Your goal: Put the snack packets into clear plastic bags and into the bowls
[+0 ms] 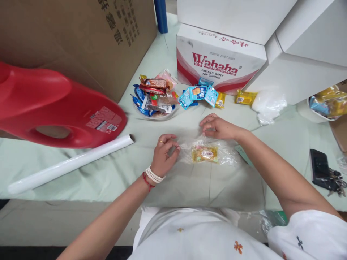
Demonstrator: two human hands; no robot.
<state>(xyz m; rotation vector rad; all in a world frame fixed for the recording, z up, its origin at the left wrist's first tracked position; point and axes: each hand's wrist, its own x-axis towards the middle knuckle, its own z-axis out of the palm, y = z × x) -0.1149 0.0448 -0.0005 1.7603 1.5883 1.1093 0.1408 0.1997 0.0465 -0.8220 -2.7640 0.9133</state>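
Note:
A clear plastic bag [225, 153] lies on the pale green cloth in front of me, with a yellow snack packet [205, 154] inside it. My left hand [164, 155] pinches the bag's left edge, fingers curled. My right hand [218, 127] pinches the bag's upper edge, fingers bent together. Beads and a red string circle my left wrist.
A plate of mixed snack packets [155, 99] sits beyond the bag, with blue packets [199, 94] and yellow packets [245, 96] beside a Wahaha box [217, 61]. A red plastic jug [54, 104] and a white roll [73, 162] lie left. A phone with keys [322, 169] lies right.

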